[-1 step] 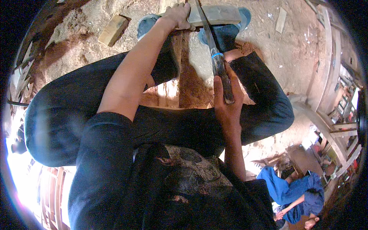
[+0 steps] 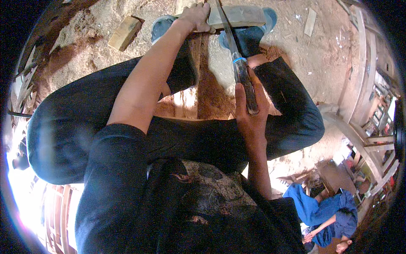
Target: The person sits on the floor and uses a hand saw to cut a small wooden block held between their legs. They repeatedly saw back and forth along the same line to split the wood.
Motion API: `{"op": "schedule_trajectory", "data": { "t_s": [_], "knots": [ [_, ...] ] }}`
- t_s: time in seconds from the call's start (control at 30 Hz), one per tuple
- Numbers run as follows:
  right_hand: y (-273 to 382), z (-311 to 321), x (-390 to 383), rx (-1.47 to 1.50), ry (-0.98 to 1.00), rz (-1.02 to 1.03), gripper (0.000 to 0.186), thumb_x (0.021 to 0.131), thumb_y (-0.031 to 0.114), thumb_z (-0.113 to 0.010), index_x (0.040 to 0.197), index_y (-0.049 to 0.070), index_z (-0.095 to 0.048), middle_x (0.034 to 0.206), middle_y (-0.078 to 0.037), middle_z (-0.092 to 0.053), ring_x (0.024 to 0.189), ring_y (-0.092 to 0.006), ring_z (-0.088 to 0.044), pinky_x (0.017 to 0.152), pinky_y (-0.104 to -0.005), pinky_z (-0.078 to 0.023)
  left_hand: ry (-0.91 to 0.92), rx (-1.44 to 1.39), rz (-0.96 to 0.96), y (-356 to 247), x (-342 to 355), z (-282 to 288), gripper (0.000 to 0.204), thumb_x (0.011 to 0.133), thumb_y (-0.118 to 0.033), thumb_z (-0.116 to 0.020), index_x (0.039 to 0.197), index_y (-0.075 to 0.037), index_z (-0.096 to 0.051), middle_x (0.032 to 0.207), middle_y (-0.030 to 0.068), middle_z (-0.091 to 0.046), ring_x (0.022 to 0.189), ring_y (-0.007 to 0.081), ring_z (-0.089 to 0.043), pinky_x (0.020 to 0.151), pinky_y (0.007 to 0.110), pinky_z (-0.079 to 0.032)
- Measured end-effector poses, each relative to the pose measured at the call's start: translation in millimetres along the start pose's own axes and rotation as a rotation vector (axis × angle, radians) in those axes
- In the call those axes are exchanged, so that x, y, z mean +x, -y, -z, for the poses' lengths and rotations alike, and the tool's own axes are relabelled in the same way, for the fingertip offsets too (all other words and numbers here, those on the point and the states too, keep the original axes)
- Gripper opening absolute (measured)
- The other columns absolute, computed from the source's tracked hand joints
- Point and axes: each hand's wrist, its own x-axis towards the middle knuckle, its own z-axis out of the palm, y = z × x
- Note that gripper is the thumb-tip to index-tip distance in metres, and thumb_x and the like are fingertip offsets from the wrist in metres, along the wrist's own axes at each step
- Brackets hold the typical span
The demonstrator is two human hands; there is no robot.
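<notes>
My right hand is wrapped round the dark handle of a handsaw, which has a blue band where the blade begins. The long thin blade points away from me and crosses a pale wooden block near its left end. At that end, left of the blade, my left hand grips the wood, its arm stretched out. The block lies across, between my two blue shoes. The far tip of the blade runs out of the top of the picture, so its end is hidden.
A short wood offcut lies on the dusty ground to the left, a thin strip to the right. My bent legs frame the work. Wooden frames stand at the right. Another person in blue sits at the lower right.
</notes>
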Motion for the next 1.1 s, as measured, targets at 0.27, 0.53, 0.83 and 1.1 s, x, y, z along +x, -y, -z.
{"op": "schedule_trajectory", "data": {
  "t_s": [0.27,0.53,0.83,1.1],
  "knots": [
    [14.9,29.4,-24.1,0.024,0.089,-0.133,0.041,0.098,0.008,-0.060,0.137,-0.002,-0.052,0.111,-0.014,-0.068,0.095,-0.0149,-0.064,0.083,-0.0272,-0.051,-0.017,0.038,0.006,-2.2,5.3,3.6,0.090,0.064,-0.050,-0.084,0.127,0.002,-0.047,0.126,0.0250,-0.055,0.121,0.0415,-0.052,0.098,0.052,-0.046],
    [2.4,24.2,-20.7,0.071,0.079,-0.115,0.043,0.098,0.008,-0.059,0.139,-0.004,-0.050,0.111,-0.015,-0.069,0.097,-0.0155,-0.064,0.085,-0.0274,-0.051,0.009,0.003,-0.009,-8.7,9.6,7.8,0.092,0.062,-0.052,-0.084,0.126,0.003,-0.047,0.124,0.0262,-0.055,0.120,0.0423,-0.053,0.099,0.050,-0.046],
    [23.1,48.5,-34.3,0.041,0.142,-0.280,0.043,0.098,0.009,-0.058,0.140,-0.002,-0.050,0.106,-0.014,-0.070,0.091,-0.0126,-0.065,0.080,-0.0261,-0.052,-0.013,0.000,-0.003,-5.2,6.2,6.5,0.093,0.062,-0.055,-0.083,0.124,0.004,-0.047,0.125,0.0278,-0.055,0.120,0.0426,-0.053,0.100,0.050,-0.045],
    [13.6,34.8,-33.3,0.061,0.096,-0.217,0.044,0.098,0.006,-0.057,0.141,-0.002,-0.049,0.105,-0.014,-0.070,0.092,-0.0131,-0.066,0.078,-0.0264,-0.052,-0.023,0.008,-0.024,0.3,8.7,2.7,0.092,0.064,-0.056,-0.082,0.124,0.005,-0.048,0.124,0.0274,-0.055,0.120,0.0433,-0.052,0.099,0.050,-0.045]
  ]
}}
